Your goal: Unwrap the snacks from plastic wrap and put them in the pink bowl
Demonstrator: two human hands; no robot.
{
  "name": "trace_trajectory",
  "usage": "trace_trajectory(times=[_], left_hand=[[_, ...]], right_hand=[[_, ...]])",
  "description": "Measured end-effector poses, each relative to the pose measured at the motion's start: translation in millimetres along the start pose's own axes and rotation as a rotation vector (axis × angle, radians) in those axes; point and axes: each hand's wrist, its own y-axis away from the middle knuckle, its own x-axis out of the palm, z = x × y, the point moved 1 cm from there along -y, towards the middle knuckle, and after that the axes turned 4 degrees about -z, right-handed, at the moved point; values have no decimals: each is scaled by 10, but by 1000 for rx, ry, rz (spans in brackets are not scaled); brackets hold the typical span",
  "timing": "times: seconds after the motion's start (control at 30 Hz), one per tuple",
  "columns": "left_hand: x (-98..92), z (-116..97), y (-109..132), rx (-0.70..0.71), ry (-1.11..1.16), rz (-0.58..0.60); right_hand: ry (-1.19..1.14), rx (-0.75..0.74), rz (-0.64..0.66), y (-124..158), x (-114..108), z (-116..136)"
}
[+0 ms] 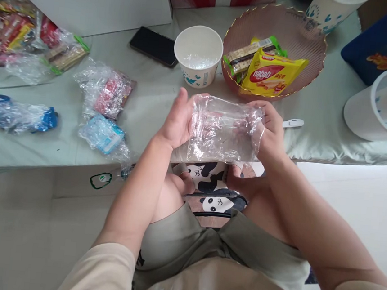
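One clear plastic sheet (219, 140), long axis sideways, between open left fingers (191, 106) and firmly closed right fingers (269, 112)

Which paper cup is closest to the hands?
The white paper cup between the black phone and the pink bowl, just beyond the clear plastic; the others sit farther right.

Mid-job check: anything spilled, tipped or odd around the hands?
Nothing looks spilled or tipped; the nearest paper cup and the pink bowl stand upright. The held plastic film is merely creased. The only untidy spot is the light-blue packet, whose loose clear wrap trails toward the cloth's front edge.
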Motion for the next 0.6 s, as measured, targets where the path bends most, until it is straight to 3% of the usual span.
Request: trace_trajectory(times=[0.13,0.3,0.43,0.6], left_hand=[[-34,39,-12,-33,-49,45],[-20,16,-35,13,36,-32],[-7,-21,13,51,73,-13],[-23,17,39,-44,-54,108]], right_hand=[[-136,90,-41,-30,9,10],[-396,176,109,37,17,157],[-295,200,161,128,61,289],[-333,197,114,113,14,322]])
